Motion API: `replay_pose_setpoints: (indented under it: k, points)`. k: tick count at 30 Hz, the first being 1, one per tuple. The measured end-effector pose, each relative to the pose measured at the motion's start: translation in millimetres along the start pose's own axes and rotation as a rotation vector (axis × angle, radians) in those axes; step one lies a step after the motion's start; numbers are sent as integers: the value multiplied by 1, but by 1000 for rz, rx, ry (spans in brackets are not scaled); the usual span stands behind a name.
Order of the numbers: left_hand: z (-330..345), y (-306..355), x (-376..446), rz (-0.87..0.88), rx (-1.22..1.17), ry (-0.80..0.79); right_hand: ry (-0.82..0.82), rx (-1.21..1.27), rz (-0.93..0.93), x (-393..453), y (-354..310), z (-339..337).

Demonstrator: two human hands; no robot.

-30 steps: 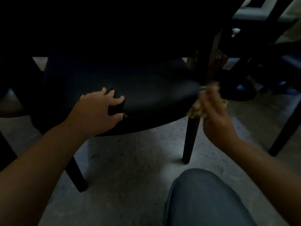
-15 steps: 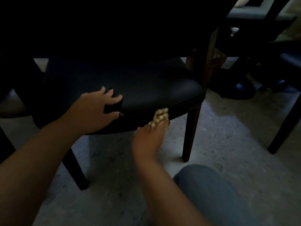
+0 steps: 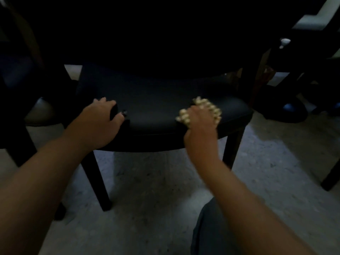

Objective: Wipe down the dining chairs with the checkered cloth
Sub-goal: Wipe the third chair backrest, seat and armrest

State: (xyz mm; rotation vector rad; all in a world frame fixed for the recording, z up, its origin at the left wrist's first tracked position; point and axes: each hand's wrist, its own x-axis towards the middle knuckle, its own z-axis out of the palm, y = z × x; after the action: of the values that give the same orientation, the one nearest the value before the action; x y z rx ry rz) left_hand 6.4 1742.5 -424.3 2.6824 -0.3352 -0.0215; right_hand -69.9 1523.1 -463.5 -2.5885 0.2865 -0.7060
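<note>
A dark dining chair (image 3: pixel 158 107) with a black padded seat stands in front of me, pushed under a dark table. My right hand (image 3: pixel 199 124) grips the bunched checkered cloth (image 3: pixel 207 107), pale and blurred, and presses it onto the seat's front right part. My left hand (image 3: pixel 100 120) rests on the seat's front left edge, fingers spread over the top and thumb toward the middle. The room is dim and the chair's back is lost in shadow.
Dark chair legs (image 3: pixel 232 151) stand on a pale speckled floor (image 3: pixel 156 190). Another chair (image 3: pixel 22 89) sits at the left, more dark furniture legs at the right (image 3: pixel 331 179). My knee (image 3: pixel 206 232) in grey trousers is at the bottom.
My right hand with the cloth swung from the chair's right corner leftward under the front edge, then up onto the seat's front right. My left hand stayed on the seat.
</note>
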Motion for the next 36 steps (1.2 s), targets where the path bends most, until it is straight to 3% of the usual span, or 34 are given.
replay_pose_setpoints:
  k: [3, 8, 13, 16, 19, 23, 28, 32, 36]
  points:
    - [-10, -15, -4, -132, -44, 48, -1, 89, -208, -17, -57, 29]
    - [-42, -49, -13, -261, -31, 106, -178, 67, -454, -15, -129, 73]
    - [-63, -66, -27, -389, -252, 193, -324, 36, -671, 3, -168, 89]
    - [-70, -56, -37, -414, -562, 237, -426, 232, -612, 2, -166, 74]
    - [-76, -35, -40, -396, -801, 288, -413, 441, -392, -2, -163, 47]
    - [-89, -1, -49, -240, -865, 344, -351, 537, -286, -11, -167, -5]
    - [-104, 30, -62, -72, -1001, 459, -324, 896, -136, -10, -152, -80]
    - [-124, 51, -66, -18, -989, 570, -288, 985, -225, 5, -161, -154]
    - [-170, 86, -64, 80, -807, 728, -177, 906, -359, 26, -181, -227]
